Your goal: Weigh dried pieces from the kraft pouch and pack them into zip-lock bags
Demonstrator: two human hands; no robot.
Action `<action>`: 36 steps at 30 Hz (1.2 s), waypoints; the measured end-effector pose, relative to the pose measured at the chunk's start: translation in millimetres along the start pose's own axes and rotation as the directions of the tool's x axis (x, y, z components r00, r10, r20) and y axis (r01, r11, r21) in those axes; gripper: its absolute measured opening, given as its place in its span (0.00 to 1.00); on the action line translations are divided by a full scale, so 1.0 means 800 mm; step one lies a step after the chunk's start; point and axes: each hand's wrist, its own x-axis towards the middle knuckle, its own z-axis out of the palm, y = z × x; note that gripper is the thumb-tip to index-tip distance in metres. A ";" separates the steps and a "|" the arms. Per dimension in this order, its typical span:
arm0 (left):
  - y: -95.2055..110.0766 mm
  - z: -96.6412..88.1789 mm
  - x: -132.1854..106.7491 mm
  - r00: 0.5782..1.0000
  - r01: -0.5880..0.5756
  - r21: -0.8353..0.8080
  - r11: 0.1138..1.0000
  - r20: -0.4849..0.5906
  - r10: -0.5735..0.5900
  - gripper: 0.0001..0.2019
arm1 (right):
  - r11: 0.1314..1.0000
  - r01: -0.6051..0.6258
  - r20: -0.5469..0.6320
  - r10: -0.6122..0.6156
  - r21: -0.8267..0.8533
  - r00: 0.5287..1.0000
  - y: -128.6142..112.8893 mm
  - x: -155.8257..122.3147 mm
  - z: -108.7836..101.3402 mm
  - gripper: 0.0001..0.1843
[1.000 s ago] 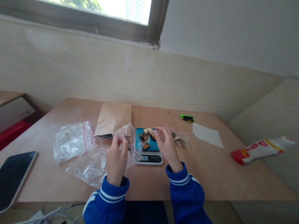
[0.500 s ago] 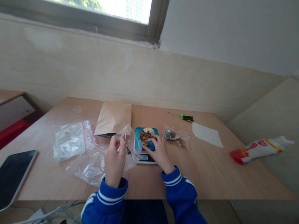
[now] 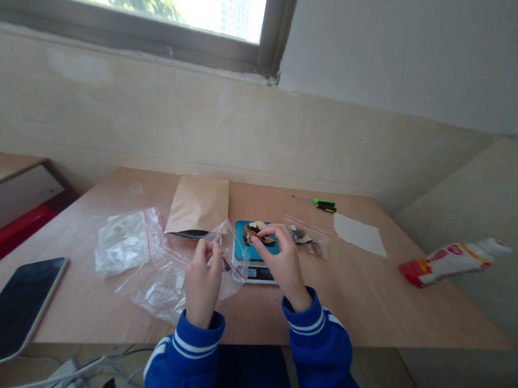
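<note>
The left hand (image 3: 203,281) pinches a clear bag (image 3: 236,269) left of the dried pieces (image 3: 249,233). The right hand (image 3: 285,263), nearer, meets them; its grip is unclear.

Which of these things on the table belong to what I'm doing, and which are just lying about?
In use, or probably so:
digital scale
dried pieces on it, at your right hand
clear zip bag in your left hand
brown paper pouch
filled zip bag

Apparently just lying about:
green-handled screwdriver
white paper
bottle
phone or tablet
</note>
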 end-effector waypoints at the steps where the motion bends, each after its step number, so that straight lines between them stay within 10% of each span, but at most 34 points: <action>1: 0.001 0.000 0.000 1.000 0.001 0.006 1.000 0.000 -0.001 0.13 | 1.000 0.011 0.033 -0.011 -0.003 0.999 -0.010 0.002 0.000 0.05; 9: -0.001 -0.001 -0.001 0.999 -0.020 0.038 0.999 -0.031 0.021 0.12 | 0.990 0.017 0.108 -0.002 -0.138 0.994 0.025 0.006 0.013 0.11; 17: -0.004 -0.004 -0.004 0.999 -0.026 0.027 0.999 -0.037 0.027 0.12 | 0.780 0.149 0.300 0.052 -0.607 0.952 0.078 -0.001 0.053 0.14; 27: -0.005 -0.004 -0.005 0.999 -0.023 0.003 1.000 -0.026 0.023 0.13 | 0.978 -0.035 -0.023 0.031 -0.203 0.999 0.019 0.008 0.014 0.12; 32: -0.008 0.000 -0.007 1.000 -0.019 -0.002 1.000 -0.020 0.019 0.12 | 0.997 0.006 0.160 0.007 -0.077 0.987 -0.008 0.010 0.002 0.14; 36: -0.009 -0.001 -0.007 0.999 -0.013 0.013 1.000 -0.048 0.014 0.11 | 0.983 -0.012 0.106 0.032 -0.182 0.994 0.036 0.003 0.005 0.15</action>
